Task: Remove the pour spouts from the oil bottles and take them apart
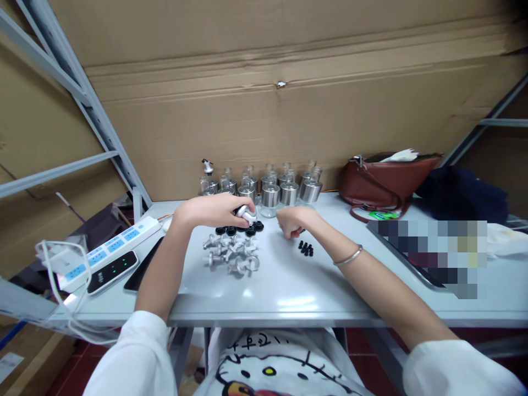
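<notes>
My left hand (231, 210) is closed around a silver-white pourer spout (248, 215) with a black part, held above a group of black round stoppers (231, 231). On the table in front of it lies a heap of silver spout pieces (231, 253). My right hand (292, 221) has its fingers pinched together low over the table, and whatever they hold is hidden. Small black caps (306, 248) are grouped just to its right. Behind both hands stand several glass bottles with metal sleeves (270, 195); one at the back left carries a fitted pourer (207, 166).
On the left are a white power strip (109, 250), a black-faced device with green lights (113, 272) and a dark flat tablet-like object (142, 269). To the right, a brown handbag (379, 184) stands behind a dark flat tray (406, 258). Cardboard (289, 121) backs the table.
</notes>
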### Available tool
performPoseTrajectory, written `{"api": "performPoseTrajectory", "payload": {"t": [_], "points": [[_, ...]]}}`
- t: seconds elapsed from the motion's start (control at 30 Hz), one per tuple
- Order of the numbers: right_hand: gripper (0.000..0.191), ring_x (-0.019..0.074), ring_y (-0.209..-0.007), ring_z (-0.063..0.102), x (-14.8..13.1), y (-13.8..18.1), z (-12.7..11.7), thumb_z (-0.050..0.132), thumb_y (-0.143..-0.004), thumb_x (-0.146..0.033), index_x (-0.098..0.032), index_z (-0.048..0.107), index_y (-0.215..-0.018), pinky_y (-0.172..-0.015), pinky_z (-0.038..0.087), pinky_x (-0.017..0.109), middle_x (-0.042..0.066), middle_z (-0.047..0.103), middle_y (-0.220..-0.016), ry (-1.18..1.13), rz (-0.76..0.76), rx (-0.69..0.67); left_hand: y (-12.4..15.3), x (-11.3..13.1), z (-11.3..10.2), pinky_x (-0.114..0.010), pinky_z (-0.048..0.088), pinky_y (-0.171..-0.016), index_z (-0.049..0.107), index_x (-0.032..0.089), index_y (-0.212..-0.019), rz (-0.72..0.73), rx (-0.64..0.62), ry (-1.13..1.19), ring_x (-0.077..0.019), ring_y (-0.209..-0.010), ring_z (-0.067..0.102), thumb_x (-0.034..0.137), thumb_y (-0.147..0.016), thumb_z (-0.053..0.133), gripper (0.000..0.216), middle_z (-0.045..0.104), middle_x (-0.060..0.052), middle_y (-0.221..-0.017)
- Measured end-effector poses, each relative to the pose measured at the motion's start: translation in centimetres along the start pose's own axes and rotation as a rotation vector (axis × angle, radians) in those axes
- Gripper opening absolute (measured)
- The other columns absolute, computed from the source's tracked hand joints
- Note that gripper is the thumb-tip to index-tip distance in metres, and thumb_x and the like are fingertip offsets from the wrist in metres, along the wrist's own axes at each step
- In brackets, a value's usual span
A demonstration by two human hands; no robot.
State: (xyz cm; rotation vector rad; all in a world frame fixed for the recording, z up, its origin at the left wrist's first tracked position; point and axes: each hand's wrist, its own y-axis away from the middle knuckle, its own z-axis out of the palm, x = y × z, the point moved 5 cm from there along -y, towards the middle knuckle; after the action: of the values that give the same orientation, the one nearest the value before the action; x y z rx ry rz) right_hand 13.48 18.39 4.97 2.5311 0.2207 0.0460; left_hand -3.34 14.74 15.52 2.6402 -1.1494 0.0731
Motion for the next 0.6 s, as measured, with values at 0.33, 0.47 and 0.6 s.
{"api": "performPoseTrajectory", "payload": {"t": [0.33, 0.47, 0.6], "points": [[0.006, 0.0142, -0.056, 0.052, 1.1, -0.6, 0.7, 0.067, -0.057, -0.009, -0.010, 0.061, -0.056, -0.057, 0.039, 0.026, 0.001, 0.055, -0.053, -0.054, -0.008, -0.119, 0.0, 0.1, 0.0, -0.025, 0.037, -0.071, 0.051, 0.027, -0.119, 0.004, -0.004, 0.001, -0.0190, -0.089, 0.055, 0.047, -0.085, 0.048, 0.039, 0.062, -0.004, -0.107], [0.012, 0.0143, -0.055, 0.050, 1.2, -0.5, 0.7, 0.073, -0.053, -0.013, -0.009, 0.062, -0.054, -0.055, 0.036, 0.026, 0.001, 0.054, -0.051, -0.055, -0.009, -0.144, -0.2, 0.1, 0.1, -0.025, 0.037, -0.070, 0.051, 0.027, -0.119, -0.002, -0.007, 0.000, -0.0187, -0.088, 0.055, 0.045, -0.085, 0.049, 0.038, 0.062, -0.003, -0.105], [0.008, 0.0123, -0.054, 0.048, 1.5, 1.2, -1.3, 0.070, -0.061, -0.014, -0.008, 0.064, -0.064, -0.053, 0.035, 0.025, 0.001, 0.055, -0.055, -0.093, -0.056, -0.068, 0.0, 0.1, -0.1, -0.025, 0.036, -0.069, 0.051, 0.026, -0.118, -0.005, 0.000, 0.007, -0.0186, -0.086, 0.055, 0.046, -0.084, 0.049, 0.039, 0.063, -0.003, -0.103]]}}
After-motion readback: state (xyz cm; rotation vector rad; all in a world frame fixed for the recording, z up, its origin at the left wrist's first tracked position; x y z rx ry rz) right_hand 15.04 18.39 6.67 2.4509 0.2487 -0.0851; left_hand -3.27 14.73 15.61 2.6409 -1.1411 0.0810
